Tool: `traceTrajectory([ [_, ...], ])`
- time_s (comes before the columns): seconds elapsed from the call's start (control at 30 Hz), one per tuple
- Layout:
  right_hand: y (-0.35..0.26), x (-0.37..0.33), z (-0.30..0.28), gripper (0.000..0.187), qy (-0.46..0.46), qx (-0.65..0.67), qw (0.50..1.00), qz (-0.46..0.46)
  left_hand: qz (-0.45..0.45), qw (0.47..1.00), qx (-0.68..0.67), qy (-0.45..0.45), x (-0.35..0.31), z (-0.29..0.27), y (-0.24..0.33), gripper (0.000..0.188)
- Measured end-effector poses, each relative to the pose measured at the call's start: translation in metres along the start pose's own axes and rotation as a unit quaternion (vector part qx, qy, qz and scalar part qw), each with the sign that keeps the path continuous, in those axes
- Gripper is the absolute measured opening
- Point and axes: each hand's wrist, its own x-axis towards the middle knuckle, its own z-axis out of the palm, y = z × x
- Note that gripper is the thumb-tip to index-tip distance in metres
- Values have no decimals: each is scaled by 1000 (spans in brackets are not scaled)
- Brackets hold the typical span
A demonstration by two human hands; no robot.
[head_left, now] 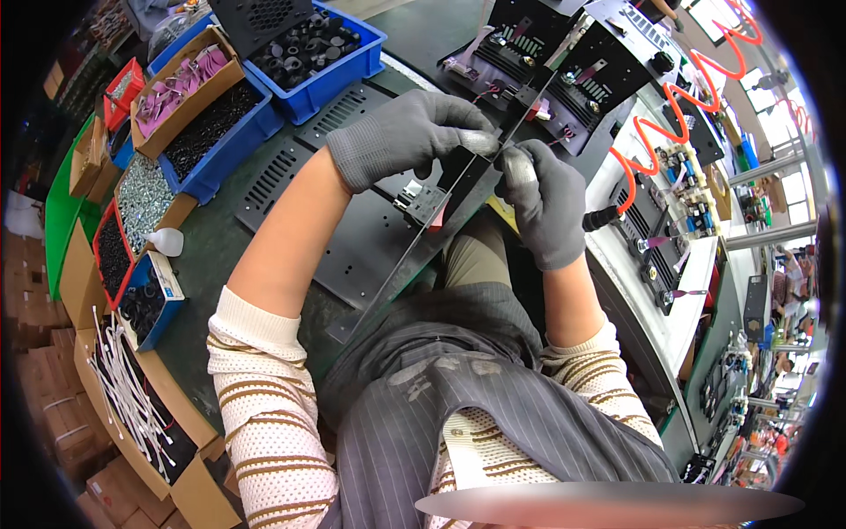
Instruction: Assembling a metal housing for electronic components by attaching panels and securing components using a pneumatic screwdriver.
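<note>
My left hand [414, 137], in a grey glove, is closed with thumb and fingertips pinching the edge of an upright black metal panel [473, 187]. Just across that edge, my gloved right hand [544, 203] also has its thumb and fingers pressed together on the panel. Whether a small part sits between the fingertips is hidden. The panel stands along the near side of a flat black metal plate [357, 251] with vent slots. A small silver-and-black component [421, 201] is fixed beside the panel, below my left hand.
Blue bins [304, 84] of black parts stand at the back left, near a carton of purple pieces [181, 88]. Screws [145, 198] and white cable ties [128, 388] lie further left. More black housings [520, 62] stand behind. An orange coiled air hose [648, 145] hangs right.
</note>
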Motion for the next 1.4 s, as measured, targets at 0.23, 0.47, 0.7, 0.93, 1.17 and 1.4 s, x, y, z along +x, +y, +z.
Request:
traceTrajectory([
  [0.23,-6,-4,12,30,153,3,980,-125,58,997,-49,-3,3,2,0,40],
  [0.47,-4,-2,-2,32,-17,-8,1000,-23,31,996,42,-67,6,-13,14,46],
  [0.7,-1,-4,-2,31,42,-29,997,-63,37,994,56,-81,6,-12,19,42],
  [0.93,4,0,2,36,10,21,999,-36,297,926,-212,-99,-14,-35,33,41],
  [1.17,2,-1,1,36,-1,26,999,-41,55,997,-35,-40,-16,-9,36,50],
  [1.4,1,-1,-2,36,-9,-1,999,-41,65,997,21,26,-11,-8,31,47],
])
